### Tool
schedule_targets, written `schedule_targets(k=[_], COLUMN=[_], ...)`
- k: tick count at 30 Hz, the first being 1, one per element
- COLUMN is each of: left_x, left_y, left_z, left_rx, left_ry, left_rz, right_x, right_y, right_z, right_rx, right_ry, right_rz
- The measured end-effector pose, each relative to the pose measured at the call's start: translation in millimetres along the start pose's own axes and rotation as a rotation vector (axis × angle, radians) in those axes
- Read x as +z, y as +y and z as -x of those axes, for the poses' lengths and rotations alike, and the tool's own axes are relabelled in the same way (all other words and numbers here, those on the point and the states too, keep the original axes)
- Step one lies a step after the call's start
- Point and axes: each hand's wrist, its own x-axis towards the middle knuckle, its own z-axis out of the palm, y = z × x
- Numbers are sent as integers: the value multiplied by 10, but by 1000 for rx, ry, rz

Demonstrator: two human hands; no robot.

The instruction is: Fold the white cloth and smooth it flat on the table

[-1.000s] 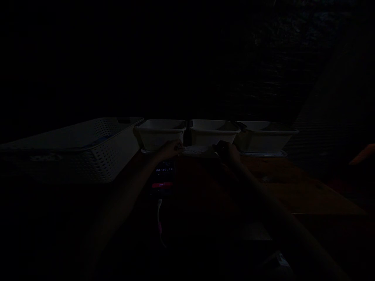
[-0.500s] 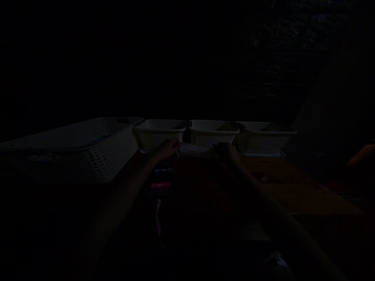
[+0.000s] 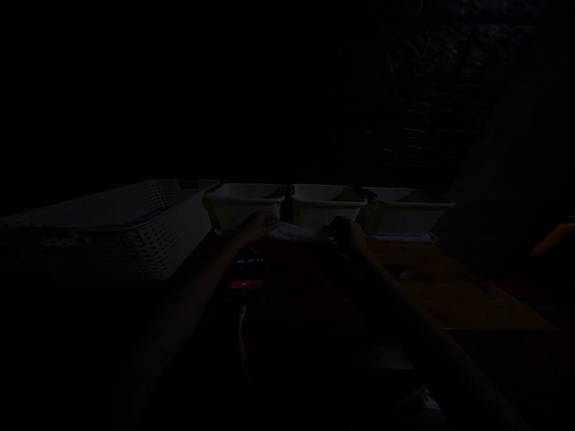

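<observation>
The scene is very dark. My left hand and my right hand reach forward over a wooden table and each holds one end of a pale, flat piece of cloth stretched between them. The cloth hangs just in front of three white rectangular bins lined up at the table's far side. What the bins contain is hidden by the gloom.
A large white perforated laundry basket stands at the left. A phone with a lit timer screen lies under my left wrist, a cable trailing toward me. Another person's hand shows at the right edge.
The cloth and both hands have risen slightly and drawn closer to the bins. The hand at the right edge has shifted a little.
</observation>
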Motion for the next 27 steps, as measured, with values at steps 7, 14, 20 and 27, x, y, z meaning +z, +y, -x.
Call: schedule_targets(k=[7, 14, 20, 27], left_x=[12, -1, -9, 1], left_y=[-57, -69, -61, -47], left_z=[5, 7, 22, 22], left_rx=[-25, -12, -9, -19], left_ry=[19, -13, -12, -18], left_rz=[2, -13, -25, -26], right_x=[11, -9, 44, 13], right_y=[49, 75, 144, 145], right_z=[-26, -58, -142, -147], right_rx=[-102, -125, -41, -19], right_ry=[44, 120, 127, 102], right_rz=[-323, -548, -891, -1141])
